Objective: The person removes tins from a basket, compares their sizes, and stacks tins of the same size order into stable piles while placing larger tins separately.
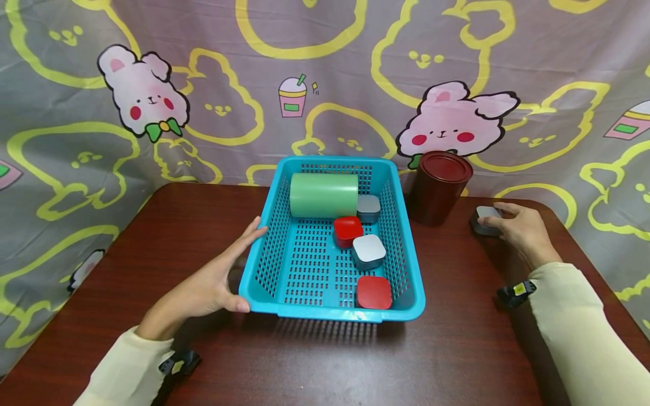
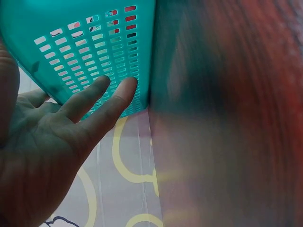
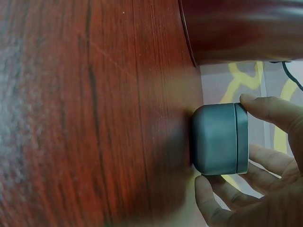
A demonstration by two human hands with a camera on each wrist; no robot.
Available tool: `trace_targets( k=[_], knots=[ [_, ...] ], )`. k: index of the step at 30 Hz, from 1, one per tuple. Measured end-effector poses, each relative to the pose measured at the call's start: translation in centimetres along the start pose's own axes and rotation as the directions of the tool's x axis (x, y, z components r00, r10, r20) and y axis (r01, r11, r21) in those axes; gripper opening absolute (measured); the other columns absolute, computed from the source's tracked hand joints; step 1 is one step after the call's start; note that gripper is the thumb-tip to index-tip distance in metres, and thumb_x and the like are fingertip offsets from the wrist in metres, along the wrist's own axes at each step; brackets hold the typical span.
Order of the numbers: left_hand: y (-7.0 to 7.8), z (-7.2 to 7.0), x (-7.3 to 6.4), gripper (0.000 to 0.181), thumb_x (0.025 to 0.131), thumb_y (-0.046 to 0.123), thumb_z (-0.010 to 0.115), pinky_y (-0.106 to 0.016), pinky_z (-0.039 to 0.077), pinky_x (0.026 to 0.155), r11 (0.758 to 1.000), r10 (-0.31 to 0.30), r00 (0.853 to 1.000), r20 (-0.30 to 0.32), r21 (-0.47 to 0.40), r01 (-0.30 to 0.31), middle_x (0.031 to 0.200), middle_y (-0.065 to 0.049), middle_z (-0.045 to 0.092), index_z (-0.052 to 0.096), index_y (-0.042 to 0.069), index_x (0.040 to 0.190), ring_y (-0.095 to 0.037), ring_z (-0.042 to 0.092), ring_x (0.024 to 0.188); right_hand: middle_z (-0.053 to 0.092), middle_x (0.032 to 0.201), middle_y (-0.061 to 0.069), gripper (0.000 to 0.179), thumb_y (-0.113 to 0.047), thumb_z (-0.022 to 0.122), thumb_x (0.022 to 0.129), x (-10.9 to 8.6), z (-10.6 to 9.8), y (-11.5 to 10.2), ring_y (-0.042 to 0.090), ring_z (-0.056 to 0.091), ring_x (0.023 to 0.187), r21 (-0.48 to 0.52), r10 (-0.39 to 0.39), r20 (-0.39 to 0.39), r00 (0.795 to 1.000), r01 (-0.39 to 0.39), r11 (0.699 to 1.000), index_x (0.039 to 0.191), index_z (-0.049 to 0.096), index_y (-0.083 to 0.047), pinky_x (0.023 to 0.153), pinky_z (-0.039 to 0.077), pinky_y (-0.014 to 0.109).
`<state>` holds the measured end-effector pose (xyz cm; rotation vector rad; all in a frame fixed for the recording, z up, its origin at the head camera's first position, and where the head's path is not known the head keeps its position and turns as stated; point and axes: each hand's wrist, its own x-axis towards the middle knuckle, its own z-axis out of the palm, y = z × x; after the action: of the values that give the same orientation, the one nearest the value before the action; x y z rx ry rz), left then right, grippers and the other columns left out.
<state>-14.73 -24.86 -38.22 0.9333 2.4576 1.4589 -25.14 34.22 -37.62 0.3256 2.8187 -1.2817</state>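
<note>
At the right side of the table, my right hand [image 1: 525, 228] pinches a small grey square tin [image 3: 220, 139] by its sides, thumb on one and fingers on another. The tin sits on the wood. My left hand [image 1: 215, 282] lies along the left side of a turquoise plastic basket [image 1: 330, 313], its fairly straight fingers against the perforated wall and the thumb by the front corner. Inside the basket are a green cylinder [image 1: 325, 195], a grey tin [image 1: 368, 208], a red tin [image 1: 348, 231], a silver-lidded tin [image 1: 369, 251] and another red tin [image 1: 374, 292].
A dark red lidded canister [image 1: 439, 189] stands upright between the basket and the right hand. Behind the brown wooden table [image 1: 325, 366] hangs a curtain [image 1: 325, 73] with rabbit prints.
</note>
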Motion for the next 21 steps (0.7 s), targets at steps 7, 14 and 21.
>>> trace_targets(
  k=[7, 14, 21],
  knots=[
    [0.0, -0.1, 0.0, 0.121, 0.079, 0.082, 0.067, -0.03, 0.055, 0.1, 1.0, -0.003, 1.0, -0.003, 0.008, 0.003, 0.178, 0.001, -0.008, 0.014, 0.023, 0.17, -0.051, 0.034, 0.145, 0.044, 0.142, 0.028, 0.082, -0.045, 0.069, 0.1, -0.2, -0.1, 0.0, 0.021, 0.053, 0.099, -0.043, -0.009, -0.004, 1.0, 0.009, 0.999, 0.16, 0.036, 0.001, 0.07, 0.049, 0.02],
    [0.1, 0.0, 0.1, 0.121, 0.078, 0.082, 0.068, -0.031, 0.057, 0.096, 1.0, -0.008, 1.0, -0.003, 0.003, 0.008, 0.178, 0.003, -0.008, 0.014, 0.025, 0.17, -0.05, 0.038, 0.142, 0.036, 0.16, 0.036, 0.083, -0.048, 0.065, 0.101, -1.3, -1.1, -1.0, 0.057, 0.036, 0.142, -0.147, -0.06, -0.052, 0.997, 0.052, 0.988, 0.16, 0.036, 0.003, 0.107, 0.041, 0.067],
    [-0.1, 0.0, 0.0, 0.12, 0.078, 0.082, 0.068, -0.031, 0.057, 0.097, 1.0, -0.013, 1.0, -0.006, 0.006, 0.013, 0.178, 0.0, -0.008, 0.014, 0.026, 0.17, -0.051, 0.034, 0.145, 0.041, 0.16, 0.032, 0.081, -0.048, 0.068, 0.1, -3.2, -1.3, -3.1, 0.053, 0.037, 0.142, -0.138, -0.145, -0.083, 0.986, 0.133, 0.982, 0.159, 0.04, -0.001, 0.107, 0.037, 0.069]
  ],
)
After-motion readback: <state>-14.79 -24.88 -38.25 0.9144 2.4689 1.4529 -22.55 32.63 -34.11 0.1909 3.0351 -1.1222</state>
